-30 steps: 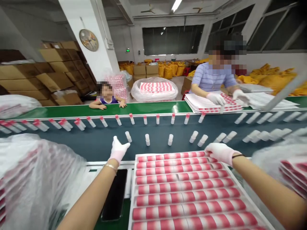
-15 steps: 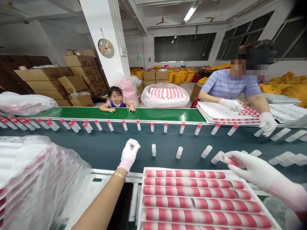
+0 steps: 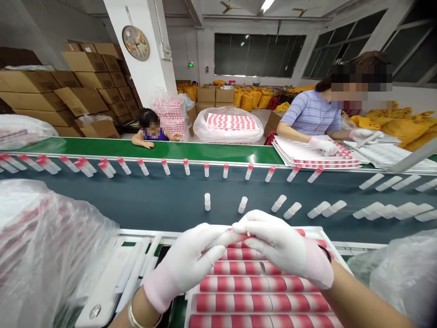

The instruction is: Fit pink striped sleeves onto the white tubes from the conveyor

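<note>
Both my gloved hands meet above a white tray (image 3: 190, 310) filled with rows of pink-and-white caps (image 3: 252, 284). My left hand (image 3: 191, 257) pinches a whitish tube (image 3: 229, 237) between thumb and fingers, pointing right. On the other end, my right hand (image 3: 283, 246) grips a pink cap (image 3: 244, 236) that meets the tube; the fingers partly cover the join. Behind the hands, uncapped white tubes (image 3: 207, 202) stand or lean on the dark conveyor belt (image 3: 164, 200). Farther back is a row of tubes with pink caps (image 3: 226, 171).
Plastic-wrapped stock (image 3: 58, 241) is at left, with a plastic bag (image 3: 403, 269) at right. Beyond the belt runs a green ledge (image 3: 170, 151). A co-worker (image 3: 310, 114) handles stacked cap trays (image 3: 307, 157) there; a second person (image 3: 153, 130) leans on it.
My left hand has come back from the belt with a tube. My right hand has moved left with the cap to meet it. The view has shifted; the co-worker's hand has lifted from the belt.
</note>
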`<state>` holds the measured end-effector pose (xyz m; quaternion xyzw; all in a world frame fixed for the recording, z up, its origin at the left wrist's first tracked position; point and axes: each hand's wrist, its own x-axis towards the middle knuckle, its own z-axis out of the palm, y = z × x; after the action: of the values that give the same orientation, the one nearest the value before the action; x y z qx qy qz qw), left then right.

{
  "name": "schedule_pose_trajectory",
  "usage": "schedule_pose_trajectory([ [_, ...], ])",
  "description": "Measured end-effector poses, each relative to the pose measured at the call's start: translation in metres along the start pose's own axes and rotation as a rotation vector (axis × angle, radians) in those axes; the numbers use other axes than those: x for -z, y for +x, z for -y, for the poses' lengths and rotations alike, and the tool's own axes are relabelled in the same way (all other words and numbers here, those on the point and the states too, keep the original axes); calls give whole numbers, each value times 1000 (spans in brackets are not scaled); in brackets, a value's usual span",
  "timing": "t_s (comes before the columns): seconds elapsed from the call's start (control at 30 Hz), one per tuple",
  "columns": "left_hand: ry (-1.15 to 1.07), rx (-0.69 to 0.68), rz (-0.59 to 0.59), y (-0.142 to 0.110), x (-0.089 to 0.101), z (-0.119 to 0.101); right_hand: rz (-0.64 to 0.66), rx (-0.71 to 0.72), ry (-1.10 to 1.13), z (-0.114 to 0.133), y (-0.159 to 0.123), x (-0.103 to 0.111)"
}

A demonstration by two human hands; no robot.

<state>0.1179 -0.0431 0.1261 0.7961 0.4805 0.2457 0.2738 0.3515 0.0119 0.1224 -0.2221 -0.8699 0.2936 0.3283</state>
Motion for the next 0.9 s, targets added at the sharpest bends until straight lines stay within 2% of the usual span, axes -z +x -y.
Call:
schedule_pose_trajectory([
  [0.1,2,40,-51,-1,3,-3,-69,-111,31,3,-1,-6],
  [0.2,-49,-23,-97,-2,-3,-1,-132,-285,170,8,-2,-19],
  [0.27,-125,-60,-139,-3,-11,5,-158,-338,295,12,-1,-29],
  [0.4,-455,-29,-196,-9,-36,18,-191,-224,417,29,4,-40],
  [0.47,-624,-42,-198,-13,-47,18,-138,-177,403,39,6,-39],
  [0.53,-703,-46,-215,-18,-54,14,-63,-182,365,48,8,-34],
  [0.63,-696,-3,-259,-22,-58,2,-40,-215,306,57,9,-28],
  [0.9,-610,40,-462,-21,-62,-21,-202,-354,275,68,6,-40],
])
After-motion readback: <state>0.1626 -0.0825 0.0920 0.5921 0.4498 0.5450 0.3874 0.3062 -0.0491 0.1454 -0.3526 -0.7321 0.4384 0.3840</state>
